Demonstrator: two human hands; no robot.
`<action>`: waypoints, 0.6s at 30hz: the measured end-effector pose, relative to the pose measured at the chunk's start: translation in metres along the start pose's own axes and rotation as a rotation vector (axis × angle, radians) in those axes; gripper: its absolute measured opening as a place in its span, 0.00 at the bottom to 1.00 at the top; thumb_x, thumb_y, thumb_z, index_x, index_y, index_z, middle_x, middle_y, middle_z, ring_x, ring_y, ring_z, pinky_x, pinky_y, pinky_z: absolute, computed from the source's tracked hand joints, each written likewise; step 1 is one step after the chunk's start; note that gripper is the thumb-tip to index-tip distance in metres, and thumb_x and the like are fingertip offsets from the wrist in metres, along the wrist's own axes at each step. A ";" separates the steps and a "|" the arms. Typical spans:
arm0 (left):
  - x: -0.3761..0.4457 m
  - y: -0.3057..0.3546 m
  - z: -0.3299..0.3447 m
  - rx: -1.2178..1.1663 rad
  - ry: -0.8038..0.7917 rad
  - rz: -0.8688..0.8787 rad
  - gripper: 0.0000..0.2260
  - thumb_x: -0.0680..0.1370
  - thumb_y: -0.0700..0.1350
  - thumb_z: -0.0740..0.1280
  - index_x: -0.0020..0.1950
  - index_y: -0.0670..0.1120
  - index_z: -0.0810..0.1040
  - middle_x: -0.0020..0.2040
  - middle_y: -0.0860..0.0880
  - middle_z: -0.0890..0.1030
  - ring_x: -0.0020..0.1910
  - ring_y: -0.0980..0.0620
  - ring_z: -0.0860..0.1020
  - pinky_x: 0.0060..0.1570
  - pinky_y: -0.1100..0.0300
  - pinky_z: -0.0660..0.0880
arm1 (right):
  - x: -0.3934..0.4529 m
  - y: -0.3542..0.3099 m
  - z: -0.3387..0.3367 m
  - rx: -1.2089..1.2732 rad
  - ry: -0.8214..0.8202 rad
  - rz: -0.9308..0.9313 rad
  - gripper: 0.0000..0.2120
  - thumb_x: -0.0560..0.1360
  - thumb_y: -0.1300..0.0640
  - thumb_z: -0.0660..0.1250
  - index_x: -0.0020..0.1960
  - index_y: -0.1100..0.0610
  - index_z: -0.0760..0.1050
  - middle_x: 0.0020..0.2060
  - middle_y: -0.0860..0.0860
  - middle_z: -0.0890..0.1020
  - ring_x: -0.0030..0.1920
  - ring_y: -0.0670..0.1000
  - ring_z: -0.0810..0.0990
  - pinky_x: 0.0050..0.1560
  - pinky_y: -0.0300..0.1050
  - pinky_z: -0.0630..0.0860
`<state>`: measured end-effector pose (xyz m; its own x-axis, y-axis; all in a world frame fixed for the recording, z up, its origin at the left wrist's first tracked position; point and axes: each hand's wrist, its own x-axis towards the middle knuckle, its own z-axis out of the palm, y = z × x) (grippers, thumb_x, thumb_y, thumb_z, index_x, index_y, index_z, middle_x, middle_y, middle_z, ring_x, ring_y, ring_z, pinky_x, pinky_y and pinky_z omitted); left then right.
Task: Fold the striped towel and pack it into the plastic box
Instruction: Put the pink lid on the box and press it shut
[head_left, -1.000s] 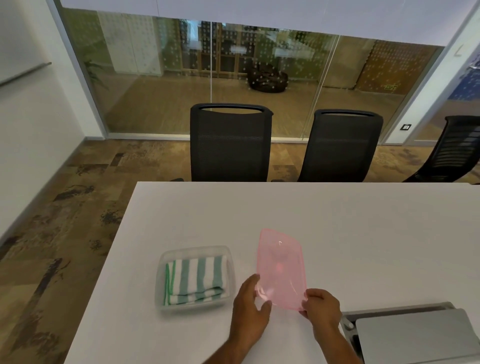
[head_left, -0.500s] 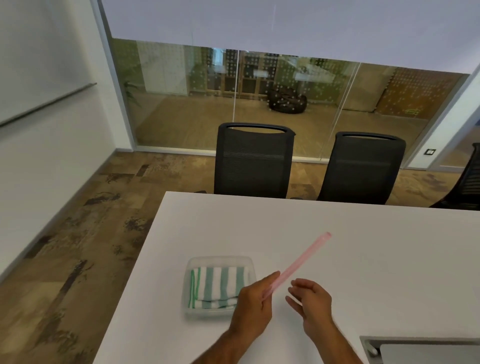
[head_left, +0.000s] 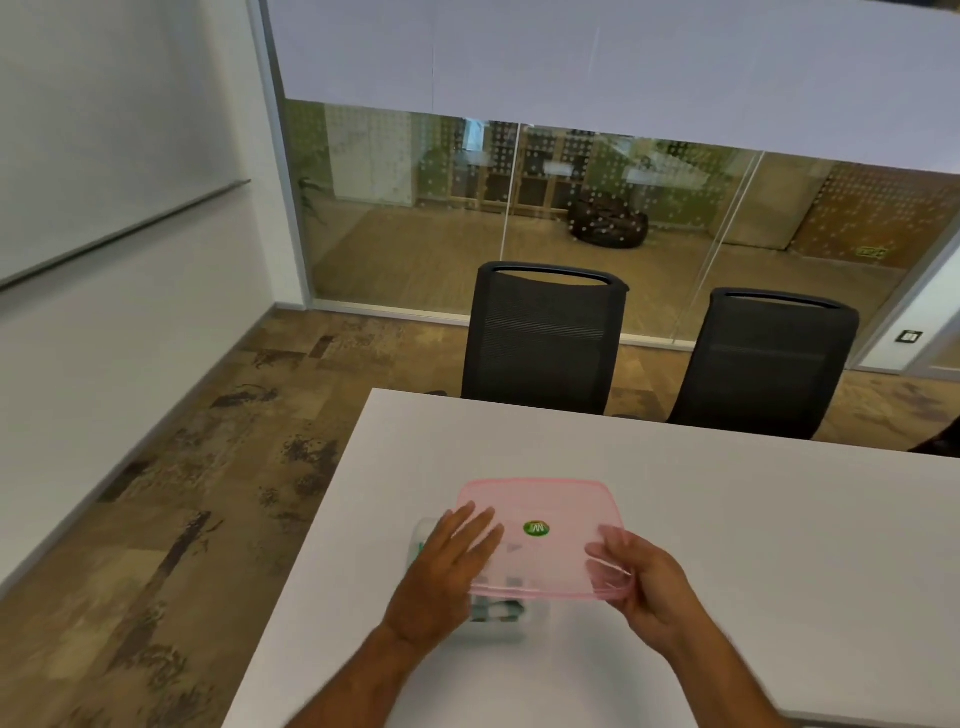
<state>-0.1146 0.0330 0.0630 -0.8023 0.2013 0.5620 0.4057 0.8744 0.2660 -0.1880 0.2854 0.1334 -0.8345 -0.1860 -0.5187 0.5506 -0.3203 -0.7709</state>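
While towel (head_left: 498, 610) fills box (head_left: 524, 621), lid (head_left: 545, 509) hovers.

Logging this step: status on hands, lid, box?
Left hand flat on pink lid, right hand gripping its edge. Lid over box, not seated. Striped towel inside. Nothing in the way.

The pink lid (head_left: 540, 535) spans the plastic box (head_left: 498, 616), blocking access from above; both hands crowd its left and right edges. The white table (head_left: 727, 519) lies bare beyond and to the right. Two black chairs (head_left: 543, 343) line the far edge.
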 end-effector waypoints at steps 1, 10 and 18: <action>-0.004 -0.003 -0.004 -0.075 -0.016 -0.100 0.32 0.71 0.32 0.67 0.74 0.45 0.68 0.76 0.47 0.66 0.77 0.49 0.61 0.74 0.49 0.62 | 0.000 0.004 0.004 -0.023 -0.011 0.001 0.10 0.73 0.65 0.67 0.55 0.64 0.77 0.38 0.60 0.82 0.30 0.54 0.81 0.26 0.42 0.79; -0.027 -0.025 -0.026 -0.882 0.283 -1.218 0.13 0.81 0.39 0.63 0.66 0.45 0.76 0.60 0.40 0.81 0.53 0.43 0.81 0.54 0.50 0.80 | 0.023 0.051 0.016 -0.231 0.021 0.060 0.12 0.76 0.63 0.66 0.59 0.59 0.78 0.43 0.58 0.84 0.40 0.57 0.81 0.35 0.47 0.80; -0.022 -0.029 -0.009 -0.627 -0.044 -1.221 0.21 0.78 0.46 0.70 0.70 0.45 0.74 0.56 0.47 0.81 0.53 0.47 0.79 0.54 0.56 0.79 | 0.038 0.075 0.032 -0.446 0.151 -0.049 0.14 0.76 0.62 0.67 0.59 0.53 0.72 0.50 0.60 0.83 0.42 0.58 0.83 0.40 0.52 0.82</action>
<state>-0.1047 -0.0007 0.0505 -0.7974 -0.5210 -0.3045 -0.4428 0.1625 0.8817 -0.1794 0.2245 0.0680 -0.8651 -0.0331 -0.5006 0.4946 0.1106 -0.8620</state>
